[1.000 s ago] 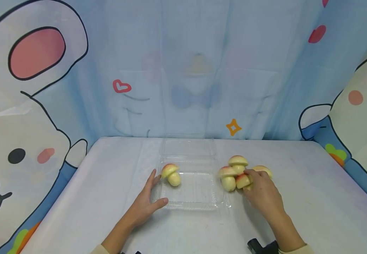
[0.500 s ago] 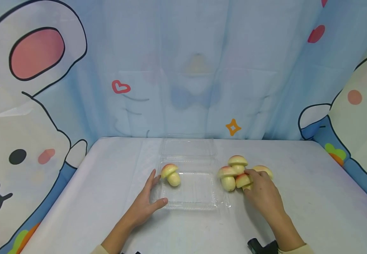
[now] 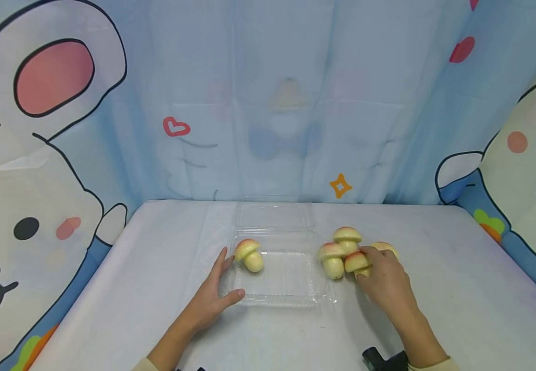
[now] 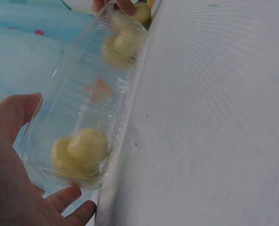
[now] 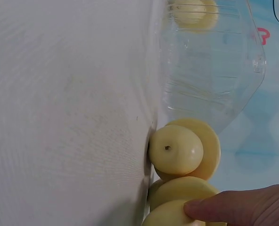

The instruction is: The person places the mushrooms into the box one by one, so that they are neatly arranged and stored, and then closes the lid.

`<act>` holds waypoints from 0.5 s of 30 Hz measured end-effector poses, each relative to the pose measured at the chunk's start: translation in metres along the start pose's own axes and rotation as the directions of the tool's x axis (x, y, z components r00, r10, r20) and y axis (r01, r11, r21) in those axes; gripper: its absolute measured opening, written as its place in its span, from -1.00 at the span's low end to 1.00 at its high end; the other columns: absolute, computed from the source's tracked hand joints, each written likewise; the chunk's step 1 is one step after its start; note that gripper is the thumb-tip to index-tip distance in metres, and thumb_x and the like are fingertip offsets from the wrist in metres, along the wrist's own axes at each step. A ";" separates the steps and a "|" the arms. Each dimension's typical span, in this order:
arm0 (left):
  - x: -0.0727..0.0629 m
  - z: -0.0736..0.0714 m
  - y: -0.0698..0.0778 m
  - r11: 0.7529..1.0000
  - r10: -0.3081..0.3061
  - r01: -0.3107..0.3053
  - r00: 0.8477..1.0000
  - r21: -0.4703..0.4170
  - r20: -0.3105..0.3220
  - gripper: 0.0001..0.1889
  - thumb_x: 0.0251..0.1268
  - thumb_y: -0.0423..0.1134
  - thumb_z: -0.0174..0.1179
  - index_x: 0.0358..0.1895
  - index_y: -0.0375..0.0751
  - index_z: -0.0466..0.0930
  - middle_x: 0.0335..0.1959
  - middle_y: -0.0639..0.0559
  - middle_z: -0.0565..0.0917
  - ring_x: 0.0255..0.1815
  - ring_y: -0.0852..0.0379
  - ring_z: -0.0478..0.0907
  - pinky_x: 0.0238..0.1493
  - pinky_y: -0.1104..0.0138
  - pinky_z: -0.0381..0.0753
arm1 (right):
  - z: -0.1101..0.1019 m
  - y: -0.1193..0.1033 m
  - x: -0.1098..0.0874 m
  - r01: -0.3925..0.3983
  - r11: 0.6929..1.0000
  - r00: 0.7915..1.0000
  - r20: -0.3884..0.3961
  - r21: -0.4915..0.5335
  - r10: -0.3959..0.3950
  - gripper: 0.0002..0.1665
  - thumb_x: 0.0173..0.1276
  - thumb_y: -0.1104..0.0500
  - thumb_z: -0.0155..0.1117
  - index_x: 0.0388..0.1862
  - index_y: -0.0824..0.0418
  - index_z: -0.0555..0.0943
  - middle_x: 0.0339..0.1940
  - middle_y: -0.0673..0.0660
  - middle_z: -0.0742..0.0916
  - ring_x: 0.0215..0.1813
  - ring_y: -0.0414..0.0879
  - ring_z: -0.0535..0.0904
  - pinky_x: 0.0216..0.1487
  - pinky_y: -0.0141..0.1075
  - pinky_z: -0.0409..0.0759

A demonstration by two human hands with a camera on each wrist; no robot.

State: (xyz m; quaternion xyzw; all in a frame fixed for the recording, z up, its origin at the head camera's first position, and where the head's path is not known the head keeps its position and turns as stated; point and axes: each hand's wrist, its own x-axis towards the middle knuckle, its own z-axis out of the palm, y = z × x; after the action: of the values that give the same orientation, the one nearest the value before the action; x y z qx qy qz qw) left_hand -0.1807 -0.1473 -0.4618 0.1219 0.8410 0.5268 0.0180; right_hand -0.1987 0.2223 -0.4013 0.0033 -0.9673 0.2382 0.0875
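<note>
A clear plastic container (image 3: 291, 296) lies opened on the white cloth, its lid (image 3: 274, 215) folded toward the back. One toy mushroom (image 3: 249, 255), pale yellow with a reddish cap, lies inside at the left. My left hand (image 3: 209, 304) is spread along the container's left side, thumb (image 4: 28, 108) and fingertips right at its wall. To the right of the container my right hand (image 3: 385, 281) pinches a toy mushroom (image 3: 357, 263), the thumb (image 5: 233, 207) pressing on its stem. The other fingers are partly hidden behind it in the right wrist view.
More toy mushrooms sit in a cluster around the right hand: one behind (image 3: 347, 237), one beside the container (image 3: 332, 260), and one (image 3: 384, 247) partly covered by the hand. A black device (image 3: 383, 359) is at the right wrist. A blue cartoon curtain (image 3: 272, 103) hangs behind the table.
My right hand has shifted very slightly to the right at the mushroom. The left hand, the container and the mushroom inside have stayed in place.
</note>
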 end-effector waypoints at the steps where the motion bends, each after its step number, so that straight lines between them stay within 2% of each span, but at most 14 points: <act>1: 0.000 0.000 0.000 1.000 -0.002 0.002 1.000 0.001 -0.002 0.06 0.35 0.02 0.29 0.72 0.01 -0.25 0.67 -0.13 0.19 0.71 -0.25 -0.04 0.59 -0.34 -0.17 | 0.000 0.000 0.000 0.000 1.000 1.000 -0.004 0.000 0.000 -0.29 0.18 0.32 0.45 0.34 0.44 0.50 0.16 0.59 0.55 -0.04 0.36 0.60 -0.22 0.16 0.59; 7: 0.000 0.001 0.000 1.000 -0.011 0.011 1.000 0.002 -0.007 0.06 0.35 0.02 0.29 0.72 0.01 -0.25 0.67 -0.12 0.19 0.71 -0.25 -0.04 0.59 -0.34 -0.17 | -0.004 0.000 0.000 -0.006 1.000 1.000 -0.004 -0.001 0.006 -0.29 0.19 0.30 0.43 0.33 0.45 0.49 0.21 0.61 0.53 0.08 0.48 0.58 -0.13 0.27 0.57; 15: 0.000 0.000 0.000 1.000 -0.014 0.014 1.000 0.009 -0.006 0.06 0.36 0.03 0.30 0.72 0.00 -0.25 0.67 -0.12 0.19 0.71 -0.24 -0.02 0.59 -0.34 -0.16 | -0.010 -0.001 0.001 -0.008 1.000 1.000 0.011 0.012 0.007 -0.28 0.22 0.28 0.42 0.36 0.43 0.47 0.25 0.64 0.50 0.17 0.54 0.52 -0.03 0.35 0.54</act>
State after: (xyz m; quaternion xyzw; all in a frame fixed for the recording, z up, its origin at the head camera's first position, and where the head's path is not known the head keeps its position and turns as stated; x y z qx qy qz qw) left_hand -0.1802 -0.1469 -0.4615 0.1144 0.8443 0.5232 0.0187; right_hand -0.1980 0.2264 -0.3918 0.0016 -0.9663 0.2443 0.0811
